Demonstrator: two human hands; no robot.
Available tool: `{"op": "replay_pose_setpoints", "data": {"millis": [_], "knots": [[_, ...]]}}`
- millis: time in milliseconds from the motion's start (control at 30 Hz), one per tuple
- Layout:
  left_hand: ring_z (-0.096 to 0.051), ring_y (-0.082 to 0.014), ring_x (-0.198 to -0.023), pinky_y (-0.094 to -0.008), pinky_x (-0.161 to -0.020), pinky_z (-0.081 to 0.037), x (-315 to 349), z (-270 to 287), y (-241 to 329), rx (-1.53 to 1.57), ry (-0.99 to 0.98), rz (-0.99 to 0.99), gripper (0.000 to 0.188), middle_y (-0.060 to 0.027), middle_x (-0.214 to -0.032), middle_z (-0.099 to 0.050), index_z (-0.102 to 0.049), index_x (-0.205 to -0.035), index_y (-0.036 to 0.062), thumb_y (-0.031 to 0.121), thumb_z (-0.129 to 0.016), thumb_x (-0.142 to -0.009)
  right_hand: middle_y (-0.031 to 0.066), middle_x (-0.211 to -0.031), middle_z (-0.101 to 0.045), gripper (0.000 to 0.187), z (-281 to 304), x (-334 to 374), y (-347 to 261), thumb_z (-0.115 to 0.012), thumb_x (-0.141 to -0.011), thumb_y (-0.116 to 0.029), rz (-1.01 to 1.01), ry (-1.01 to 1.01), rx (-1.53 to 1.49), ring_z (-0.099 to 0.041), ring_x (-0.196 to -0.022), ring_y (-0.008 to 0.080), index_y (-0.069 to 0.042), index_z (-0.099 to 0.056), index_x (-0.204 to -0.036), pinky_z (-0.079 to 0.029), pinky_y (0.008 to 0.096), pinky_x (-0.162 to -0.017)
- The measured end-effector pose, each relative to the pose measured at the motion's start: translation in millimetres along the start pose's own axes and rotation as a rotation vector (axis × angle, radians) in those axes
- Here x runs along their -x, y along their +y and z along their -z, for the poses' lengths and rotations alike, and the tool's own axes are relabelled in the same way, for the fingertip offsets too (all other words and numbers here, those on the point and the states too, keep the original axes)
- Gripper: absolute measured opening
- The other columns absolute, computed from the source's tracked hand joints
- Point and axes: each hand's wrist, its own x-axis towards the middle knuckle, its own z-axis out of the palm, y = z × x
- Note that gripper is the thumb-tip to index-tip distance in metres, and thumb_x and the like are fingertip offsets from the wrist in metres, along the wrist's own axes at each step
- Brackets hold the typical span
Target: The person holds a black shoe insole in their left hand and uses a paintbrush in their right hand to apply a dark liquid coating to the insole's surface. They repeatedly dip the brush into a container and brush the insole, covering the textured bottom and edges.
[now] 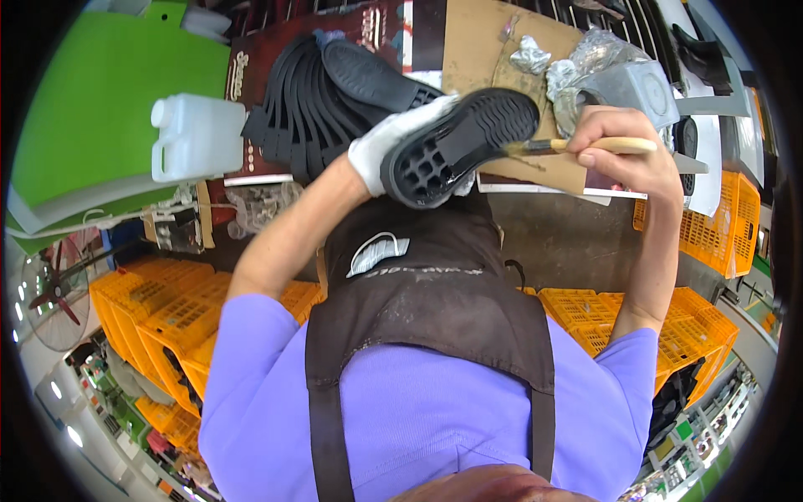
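In my gloved left hand (386,144) is a black shoe sole (456,146), tilted, with its hollow, ribbed and gridded inner face toward me. The white glove's fingers wrap behind the sole, partly hidden by it. My bare right hand (623,149) grips a paintbrush (626,145) by its pale wooden handle. The dark bristles touch or nearly touch the sole's edge near its middle. Left of the sole, a fanned row of black soles (305,105) rests on the bench, with one more sole (372,71) lying across its top.
A white plastic jug (198,136) stands at the left beside a green surface (109,92). To the right are a cut-open translucent container (640,90) and crumpled plastic (602,52) on cardboard (477,50). Orange crates (167,305) are stacked behind me at both sides; a fan (57,293) stands far left.
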Motion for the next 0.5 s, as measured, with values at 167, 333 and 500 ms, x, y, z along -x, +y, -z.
{"op": "replay_pose_setpoints", "data": {"millis": [167,333,500], "knots": [[-0.063,-0.0350,-0.072,-0.0400,-0.058,-0.055,2.7,7.0,-11.8,0.216,-0.263,-0.119,0.055,-0.0261,-0.092,-0.060,-0.051,-0.118,0.0032,0.049,-0.036,-0.092,0.0071,-0.077,-0.059,0.017,-29.2,3.0,-14.7,-0.069,-0.070,-0.001,0.374,0.250,0.033,-0.057,-0.068,0.0167,-0.005,-0.067,-0.086,-0.044,0.0269,-0.058],[-0.063,-0.0338,-0.071,-0.0397,-0.057,-0.054,13.0,-16.9,-18.1,0.240,0.002,-0.091,0.058,-0.0213,-0.094,-0.062,-0.053,-0.115,0.0018,0.052,-0.036,-0.091,0.0065,-0.078,-0.058,0.023,-61.5,-5.1,-15.9,-0.070,-0.068,0.000,0.368,0.278,0.058,-0.057,-0.068,0.0172,-0.007,-0.068,-0.090,-0.043,0.0274,-0.057],[-0.063,-0.0311,-0.077,-0.0419,-0.066,-0.054,16.9,-10.9,-22.5,0.230,-0.119,-0.141,0.055,-0.0182,-0.101,-0.061,-0.051,-0.118,0.0040,0.050,-0.038,-0.092,0.0073,-0.082,-0.059,0.024,-53.2,-5.4,-5.1,-0.069,-0.071,0.002,0.308,0.385,0.140,-0.058,-0.073,0.0185,-0.006,-0.067,-0.094,-0.046,0.0271,-0.062]]}}
